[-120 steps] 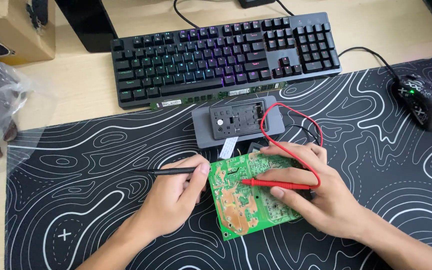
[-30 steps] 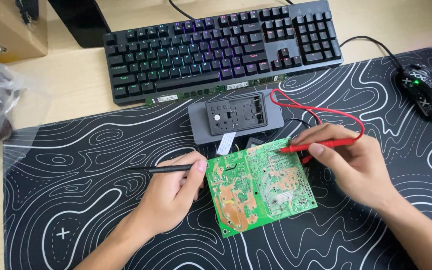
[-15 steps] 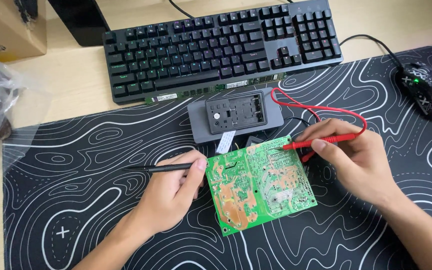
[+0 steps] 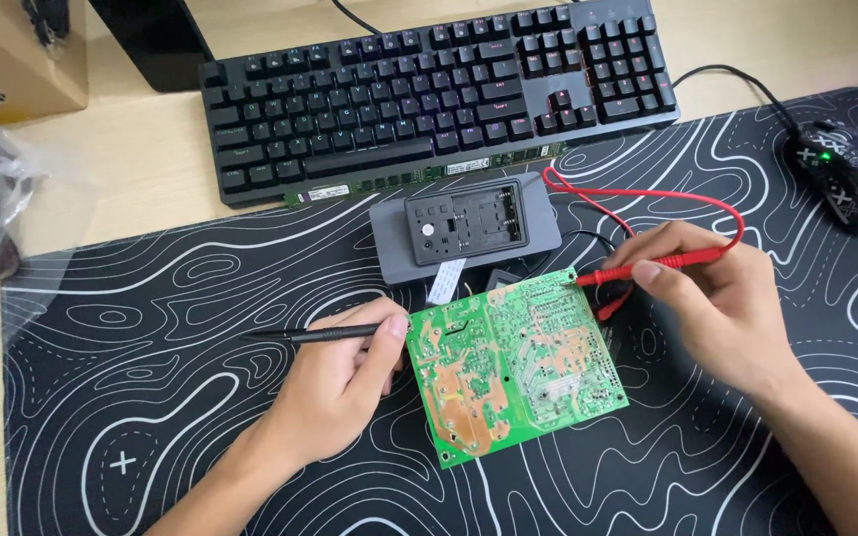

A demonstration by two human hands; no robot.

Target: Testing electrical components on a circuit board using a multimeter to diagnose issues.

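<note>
- The left hand (image 4: 335,382) is closed around a slim black probe (image 4: 325,335), which lies nearly level with its sharp tip pointing left, away from the board; the thumb rests just beside the board's left edge
- The right hand (image 4: 717,298) pinches a red probe (image 4: 647,268) between thumb and fingers, its tip touching the upper right corner of the board
- The green rectangular circuit board (image 4: 513,362), solder side up with bare copper patches, lies tilted on the black desk mat with white wavy lines (image 4: 151,328), between the two hands
- A red lead wire (image 4: 647,199) loops from the red probe up towards the grey box-shaped meter (image 4: 464,228), which lies on the mat just above the board
- A black keyboard with lit keys (image 4: 439,89) sits beyond the meter on the pale wooden desk (image 4: 121,189)
- A black computer mouse (image 4: 841,174) rests on the mat at the far right, well apart from the hands
</note>
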